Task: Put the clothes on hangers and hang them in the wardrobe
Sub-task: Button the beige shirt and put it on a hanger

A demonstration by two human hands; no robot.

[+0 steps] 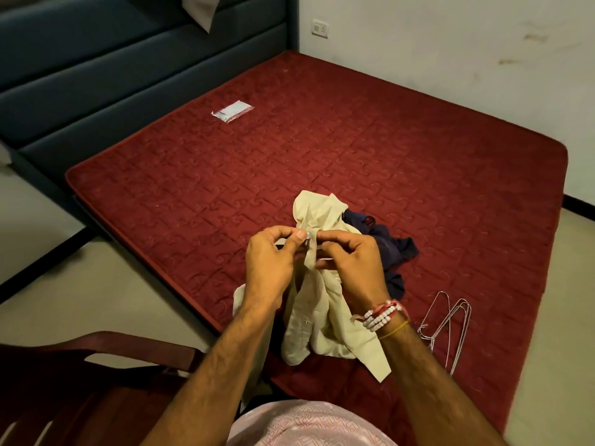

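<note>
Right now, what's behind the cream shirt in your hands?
A crumpled navy garment lies on the red mattress behind the cream shirt. The shirt and right hand cover its near side, so its extent is hidden.

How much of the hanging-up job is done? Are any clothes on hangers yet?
None look hung yet: the wire hangers lie bare on the red mattress. Right now the left hand and right hand pinch the cream shirt near a button. Left to do: that shirt, the dark blue garment behind it, then the wardrobe, which isn't in view.
</note>
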